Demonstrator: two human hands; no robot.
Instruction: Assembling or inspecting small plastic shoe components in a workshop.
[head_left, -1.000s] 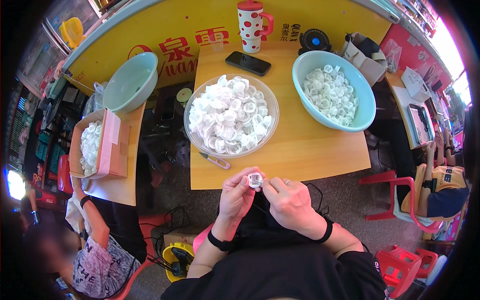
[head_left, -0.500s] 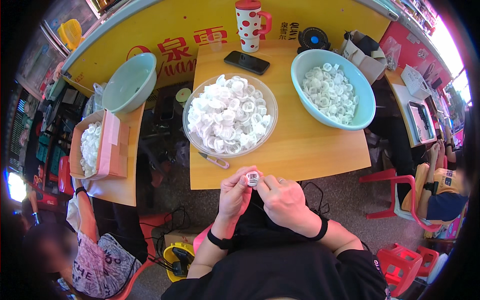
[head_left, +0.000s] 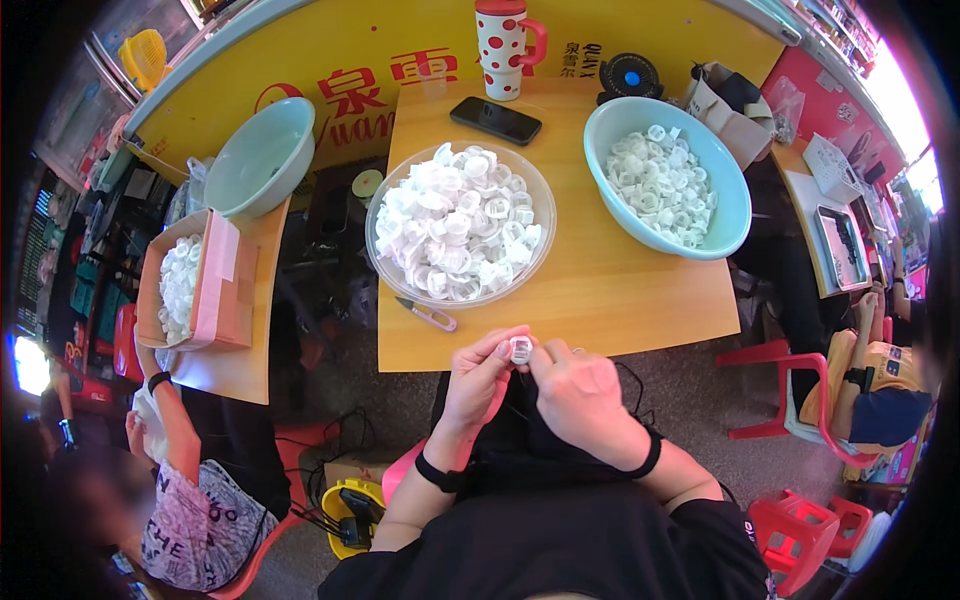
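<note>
In front of a clear, round plastic bowl (head_left: 390, 275) on a light-brown wooden tabletop (head_left: 630, 300), the left hand (head_left: 477, 382) pinches a small, round, white plastic piece (head_left: 520, 349) at the near edge, the right hand (head_left: 582, 392) curled beside it, its hold unclear.

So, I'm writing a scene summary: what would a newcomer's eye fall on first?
First, the heap of white parts in the clear bowl mid-table, then the blue basin of similar parts to its right. The red-spotted tumbler stands out at the far edge. Nearest, the left hand grips one white piece, the right hand close beside it.
</note>
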